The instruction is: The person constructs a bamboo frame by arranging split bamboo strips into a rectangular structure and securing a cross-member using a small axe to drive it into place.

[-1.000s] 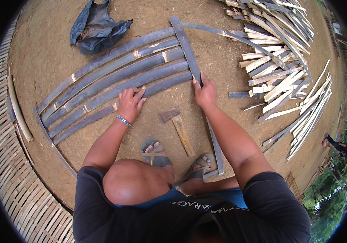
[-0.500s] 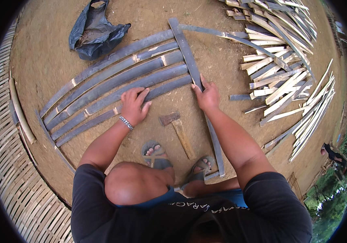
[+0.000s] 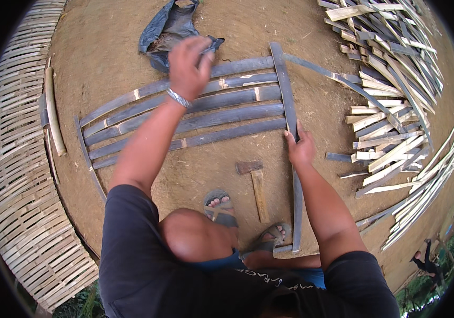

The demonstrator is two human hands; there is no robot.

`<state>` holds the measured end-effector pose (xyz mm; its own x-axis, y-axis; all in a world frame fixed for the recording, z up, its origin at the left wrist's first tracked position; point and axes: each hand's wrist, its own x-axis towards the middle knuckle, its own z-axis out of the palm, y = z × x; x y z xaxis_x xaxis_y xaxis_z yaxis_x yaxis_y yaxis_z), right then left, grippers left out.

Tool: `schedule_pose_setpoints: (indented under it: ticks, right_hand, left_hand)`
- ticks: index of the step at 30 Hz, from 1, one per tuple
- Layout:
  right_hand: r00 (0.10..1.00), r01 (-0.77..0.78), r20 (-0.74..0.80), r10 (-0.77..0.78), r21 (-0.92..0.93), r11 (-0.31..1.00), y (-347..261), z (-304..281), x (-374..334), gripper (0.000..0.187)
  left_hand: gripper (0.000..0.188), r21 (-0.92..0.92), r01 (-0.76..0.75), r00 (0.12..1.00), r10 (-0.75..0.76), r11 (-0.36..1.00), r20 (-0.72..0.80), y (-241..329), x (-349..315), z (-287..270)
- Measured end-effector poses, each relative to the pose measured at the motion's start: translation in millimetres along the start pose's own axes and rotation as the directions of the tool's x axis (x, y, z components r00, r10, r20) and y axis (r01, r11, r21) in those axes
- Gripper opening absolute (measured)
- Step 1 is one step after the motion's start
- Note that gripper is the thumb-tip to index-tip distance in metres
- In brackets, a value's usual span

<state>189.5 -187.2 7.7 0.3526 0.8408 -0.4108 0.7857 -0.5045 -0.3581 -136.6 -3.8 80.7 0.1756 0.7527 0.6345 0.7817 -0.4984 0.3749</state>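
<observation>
My right hand [image 3: 302,148] is closed round a long dark bamboo strip [image 3: 297,212], which runs from far to near across the right ends of several dark bamboo slats [image 3: 227,97]. The slats lie side by side on the ground, slightly bowed, with gaps between them. At their left ends sits a second, thinner cross strip [image 3: 86,148]. My left hand [image 3: 190,66] is raised over the far slats, somewhat blurred, its thumb and fingers apart and nothing visible in it. Behind that hand lies a crumpled black plastic bag [image 3: 155,38]. A wooden-handled axe [image 3: 259,196] rests between the slats and my feet.
Split bamboo pieces [image 3: 391,130] lie heaped on the right, with a curved dark strip [image 3: 317,70] reaching toward the slats. A woven bamboo panel [image 3: 20,169] borders the left, beside a bamboo pole [image 3: 53,114]. Another person [image 3: 427,263] shows at the far right.
My left hand has lifted off the near slats and moved away from me toward the bag. My right hand still holds the strip. The whole view has shifted and turned somewhat.
</observation>
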Motion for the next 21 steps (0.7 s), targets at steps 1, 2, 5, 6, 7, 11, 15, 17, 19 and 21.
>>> schedule_pose_setpoints:
  ticks: [1, 2, 5, 6, 7, 11, 15, 17, 19, 21]
  right_hand:
    - [1.0, 0.007, -0.005, -0.007, -0.006, 1.0, 0.1, -0.3, 1.1, 0.063]
    - [1.0, 0.021, -0.008, -0.021, -0.01, 1.0, 0.1, -0.2, 1.0, 0.063]
    - [0.999, 0.039, -0.019, -0.04, -0.019, 0.999, 2.6, -1.3, 0.5, 0.064]
    - [0.999, 0.037, -0.018, -0.037, -0.016, 0.999, 1.3, -1.3, -0.1, 0.064]
    - [0.999, 0.035, -0.018, -0.035, -0.014, 0.999, -0.4, -1.6, -0.1, 0.064]
    - [1.0, 0.027, 0.0, -0.027, 0.006, 1.0, 1.6, -4.2, 0.3, 0.064]
    - [0.998, 0.055, -0.039, -0.055, 0.012, 0.998, 8.2, 2.0, 2.9, 0.063]
    - [0.999, 0.045, -0.026, -0.045, -0.004, 0.999, 7.4, 2.6, 1.2, 0.064]
    - [0.999, 0.032, 0.007, -0.032, -0.036, 0.999, 0.2, -2.3, 0.5, 0.064]
    - [0.999, 0.048, 0.006, -0.048, -0.027, 0.998, 2.0, -0.4, 0.9, 0.064]
  left_hand:
    - [0.03, 0.032, 0.113, 0.993, -0.113, 0.993, 0.016, -25.9, 14.6, 2.0]
    - [0.026, 0.067, 0.223, 0.974, -0.226, 0.972, 0.029, -52.6, 26.9, 2.3]
    - [0.022, 0.286, 0.462, 0.837, -0.519, 0.84, 0.174, -116.0, 42.2, 0.3]
    - [0.022, 0.382, 0.471, 0.757, -0.587, 0.795, 0.287, -132.0, 37.9, -4.8]
    - [0.022, 0.476, 0.462, 0.656, -0.649, 0.749, 0.384, -140.0, 33.9, -6.1]
    - [0.031, 0.547, 0.302, 0.638, -0.592, 0.781, 0.493, -117.1, -19.4, 2.0]
    - [0.043, 0.503, 0.247, 0.732, -0.499, 0.828, 0.463, -62.9, -66.0, 2.1]
    - [0.039, 0.469, 0.186, 0.774, -0.423, 0.863, 0.471, -63.8, -74.2, -1.3]
    - [0.035, 0.425, 0.172, 0.777, -0.388, 0.888, 0.495, -72.8, -71.8, -6.7]
    - [0.032, 0.361, 0.212, 0.741, -0.39, 0.908, 0.546, -90.7, -60.2, -11.1]
